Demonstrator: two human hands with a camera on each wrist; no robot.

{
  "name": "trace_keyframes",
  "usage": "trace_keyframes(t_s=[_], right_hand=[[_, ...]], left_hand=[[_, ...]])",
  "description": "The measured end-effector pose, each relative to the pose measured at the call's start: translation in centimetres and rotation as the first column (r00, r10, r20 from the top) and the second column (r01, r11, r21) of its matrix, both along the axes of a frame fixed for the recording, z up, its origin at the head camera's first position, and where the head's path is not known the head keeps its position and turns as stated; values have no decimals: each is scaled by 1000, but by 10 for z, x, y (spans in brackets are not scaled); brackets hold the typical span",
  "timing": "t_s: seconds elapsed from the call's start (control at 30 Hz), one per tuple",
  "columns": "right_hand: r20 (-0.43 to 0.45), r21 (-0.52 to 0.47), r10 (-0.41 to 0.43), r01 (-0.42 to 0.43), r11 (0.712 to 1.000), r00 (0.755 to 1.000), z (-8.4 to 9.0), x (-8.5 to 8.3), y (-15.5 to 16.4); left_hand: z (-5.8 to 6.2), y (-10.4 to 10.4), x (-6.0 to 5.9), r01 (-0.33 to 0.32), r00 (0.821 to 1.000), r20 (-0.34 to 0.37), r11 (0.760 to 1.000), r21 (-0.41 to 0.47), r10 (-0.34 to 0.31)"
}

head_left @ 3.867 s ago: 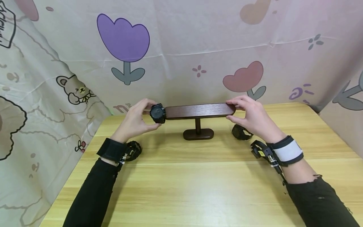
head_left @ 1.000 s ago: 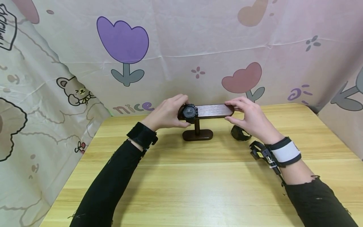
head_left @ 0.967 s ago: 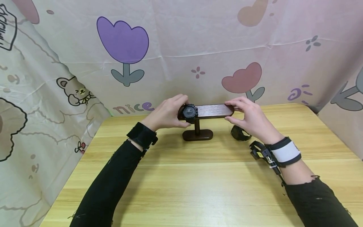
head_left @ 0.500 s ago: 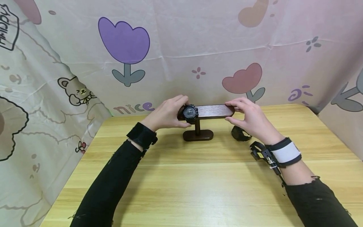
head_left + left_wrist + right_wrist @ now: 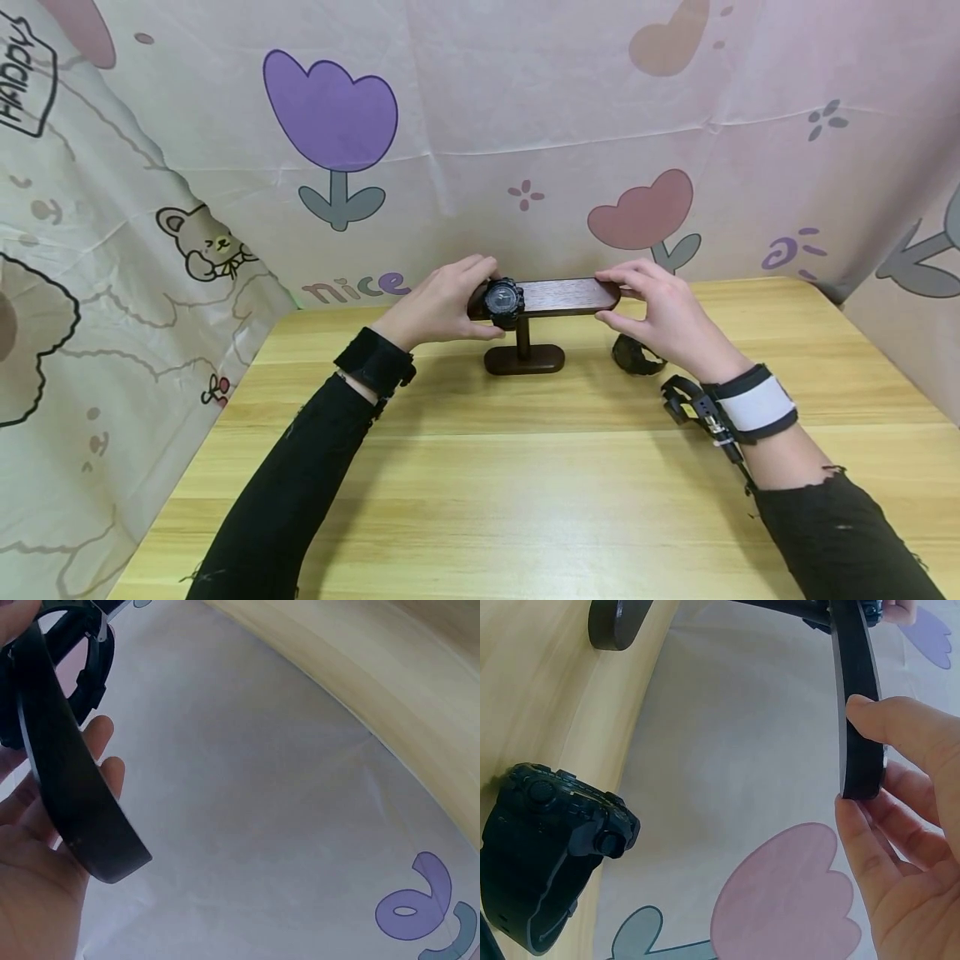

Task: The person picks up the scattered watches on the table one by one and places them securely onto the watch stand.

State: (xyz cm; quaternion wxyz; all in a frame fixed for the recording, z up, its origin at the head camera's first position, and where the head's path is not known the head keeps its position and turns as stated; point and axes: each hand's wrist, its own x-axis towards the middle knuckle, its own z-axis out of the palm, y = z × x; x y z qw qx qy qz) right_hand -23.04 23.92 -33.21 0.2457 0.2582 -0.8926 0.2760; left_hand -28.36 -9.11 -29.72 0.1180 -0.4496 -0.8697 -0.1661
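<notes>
Your left hand point(image 5: 438, 302) curls its fingers point(image 5: 474, 268) and thumb around a black watch point(image 5: 502, 301) that is strapped around the bar of a dark wooden stand point(image 5: 558, 296). The watch sits near the middle of the bar, just left of the upright post, with its round face turned toward you. In the left wrist view the strap point(image 5: 86, 660) loops around the bar, with your fingers lying behind it. Your right hand point(image 5: 667, 312) pinches the right end of the bar, with fingers on top and thumb underneath; the right wrist view shows the thumb point(image 5: 904, 727) pressed against the bar's end. The stand is T-shaped, and its oval base point(image 5: 523, 360) rests on the light wooden table point(image 5: 525, 483) toward the far edge. A second black watch point(image 5: 636, 356) lies on the table just right of the base, under your right hand and partly hidden by it. Both of your forearms are in black sleeves, each with a strapped wrist mount. A pale curtain point(image 5: 525, 125) printed with tulips and a bear hangs behind and to the left of the table.
</notes>
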Motion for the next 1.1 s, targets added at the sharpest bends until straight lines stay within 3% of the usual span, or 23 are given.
trace_keyframes(t_s=[0.53, 0.83, 1.1], right_hand=[[-24, 29, 10, -10, 1000, 1000, 0, 0, 2], [-44, 20, 9, -8, 1000, 999, 6, 3, 3], [-65, 21, 3, -2, 1000, 998, 12, 6, 3]], left_hand=[[-4, -5, 1, -13, 1000, 9, 1000, 26, 13], [-6, -18, 10, -98, 994, 42, 995, 29, 97], [-6, -35, 21, -105, 994, 16, 990, 98, 104]])
